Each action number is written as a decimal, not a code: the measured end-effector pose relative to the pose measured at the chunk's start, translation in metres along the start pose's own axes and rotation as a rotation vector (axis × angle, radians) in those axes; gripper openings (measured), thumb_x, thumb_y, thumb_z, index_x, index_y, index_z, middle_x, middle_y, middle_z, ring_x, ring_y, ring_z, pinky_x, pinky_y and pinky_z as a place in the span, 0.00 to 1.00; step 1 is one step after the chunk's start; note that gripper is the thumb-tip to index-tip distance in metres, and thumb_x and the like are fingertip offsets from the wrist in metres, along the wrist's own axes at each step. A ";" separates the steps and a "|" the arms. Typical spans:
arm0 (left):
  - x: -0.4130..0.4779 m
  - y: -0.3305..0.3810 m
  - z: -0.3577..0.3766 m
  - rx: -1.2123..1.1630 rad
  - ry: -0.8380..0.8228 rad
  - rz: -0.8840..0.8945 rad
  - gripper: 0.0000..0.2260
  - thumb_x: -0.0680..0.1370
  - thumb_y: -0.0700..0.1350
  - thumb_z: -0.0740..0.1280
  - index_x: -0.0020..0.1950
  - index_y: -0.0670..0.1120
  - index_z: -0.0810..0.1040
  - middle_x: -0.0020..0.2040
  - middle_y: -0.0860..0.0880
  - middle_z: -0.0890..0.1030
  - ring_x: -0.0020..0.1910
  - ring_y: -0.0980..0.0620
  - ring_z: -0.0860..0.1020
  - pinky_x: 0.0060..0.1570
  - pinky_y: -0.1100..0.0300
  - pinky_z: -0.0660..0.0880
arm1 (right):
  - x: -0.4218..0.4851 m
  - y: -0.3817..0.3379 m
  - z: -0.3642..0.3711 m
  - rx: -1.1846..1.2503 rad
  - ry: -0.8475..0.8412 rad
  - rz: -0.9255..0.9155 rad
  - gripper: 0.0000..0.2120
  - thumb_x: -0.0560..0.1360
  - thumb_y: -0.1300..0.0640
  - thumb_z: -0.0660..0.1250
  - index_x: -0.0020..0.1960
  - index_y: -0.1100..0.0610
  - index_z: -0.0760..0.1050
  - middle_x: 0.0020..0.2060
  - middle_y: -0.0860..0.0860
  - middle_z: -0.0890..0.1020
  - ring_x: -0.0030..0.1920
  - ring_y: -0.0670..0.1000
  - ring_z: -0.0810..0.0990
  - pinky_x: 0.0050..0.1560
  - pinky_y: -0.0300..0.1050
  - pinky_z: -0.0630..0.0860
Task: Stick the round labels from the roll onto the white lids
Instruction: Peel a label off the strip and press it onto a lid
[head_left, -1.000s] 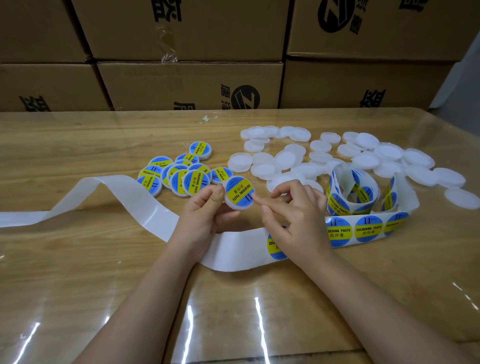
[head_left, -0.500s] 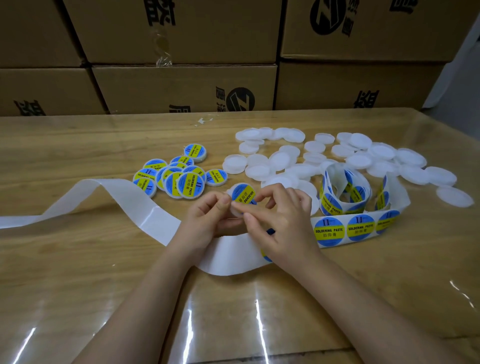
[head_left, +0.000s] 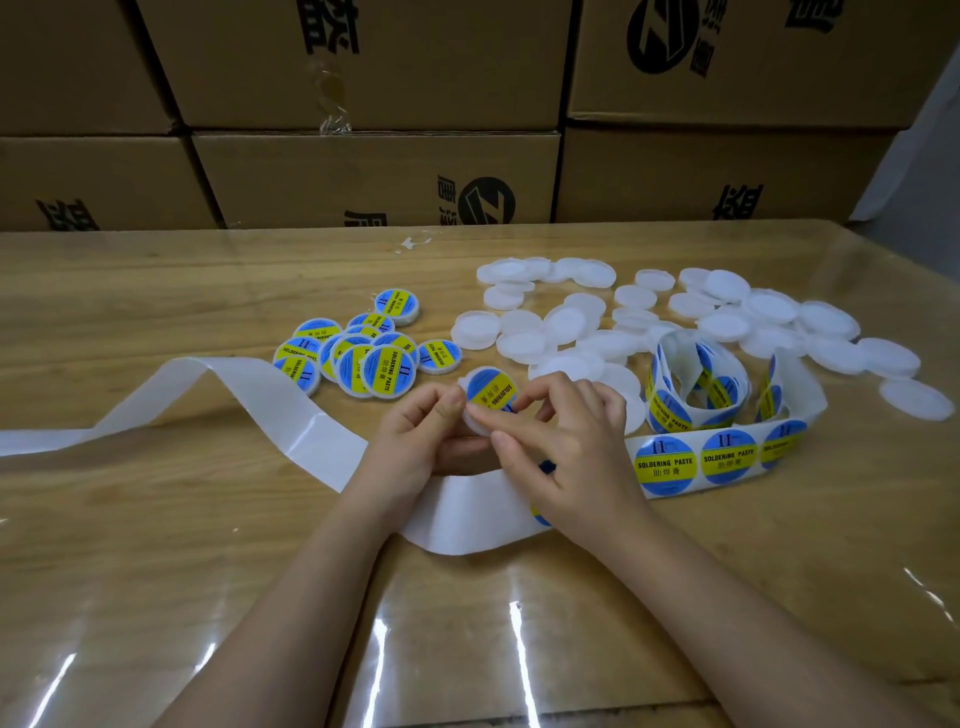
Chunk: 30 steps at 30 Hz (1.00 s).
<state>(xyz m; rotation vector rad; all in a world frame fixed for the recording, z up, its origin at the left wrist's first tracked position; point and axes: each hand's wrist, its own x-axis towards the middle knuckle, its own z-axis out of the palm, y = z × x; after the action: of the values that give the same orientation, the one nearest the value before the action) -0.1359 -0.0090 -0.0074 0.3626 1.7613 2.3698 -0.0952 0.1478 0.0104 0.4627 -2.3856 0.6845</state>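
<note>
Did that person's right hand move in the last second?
Yes: the right hand slid a little left, away from the coiled roll of blue-and-yellow round labels, its thumb now on the labelled white plastic lid.

Your two bare forearms come in from the bottom edge and converge toward the middle, with the wrists near each other. Your left hand (head_left: 421, 441) is curled, its thumb uppermost, and pinches the left rim of the labelled lid (head_left: 491, 392). Your right hand (head_left: 571, 452) sits back-up just beside it. Its fingers are bent around the lid's right side, the forefinger reaches across the lower edge, and the thumb points toward your left palm.
</note>
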 end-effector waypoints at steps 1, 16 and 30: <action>0.000 0.001 -0.001 -0.007 0.033 0.000 0.11 0.74 0.52 0.64 0.42 0.44 0.79 0.49 0.31 0.80 0.51 0.32 0.80 0.54 0.40 0.76 | 0.000 0.000 0.000 -0.002 -0.004 -0.008 0.15 0.76 0.48 0.58 0.57 0.40 0.80 0.47 0.47 0.76 0.43 0.49 0.74 0.58 0.54 0.63; 0.004 0.001 -0.002 -0.085 0.130 -0.012 0.12 0.74 0.38 0.69 0.57 0.46 0.77 0.39 0.46 0.84 0.37 0.50 0.83 0.38 0.61 0.79 | 0.000 0.010 0.002 -0.067 0.061 0.106 0.16 0.77 0.48 0.57 0.56 0.43 0.81 0.48 0.47 0.77 0.45 0.48 0.76 0.58 0.53 0.61; 0.007 0.000 -0.030 0.566 0.606 0.127 0.08 0.78 0.42 0.64 0.53 0.54 0.73 0.36 0.53 0.78 0.31 0.50 0.78 0.39 0.51 0.75 | -0.002 0.029 0.002 -0.229 -0.042 0.266 0.17 0.78 0.48 0.55 0.59 0.49 0.79 0.52 0.48 0.78 0.54 0.52 0.74 0.60 0.49 0.56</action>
<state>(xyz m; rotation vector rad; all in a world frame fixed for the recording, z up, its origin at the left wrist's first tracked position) -0.1513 -0.0350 -0.0147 -0.2260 2.7563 2.1507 -0.1084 0.1705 -0.0026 0.0635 -2.5528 0.5084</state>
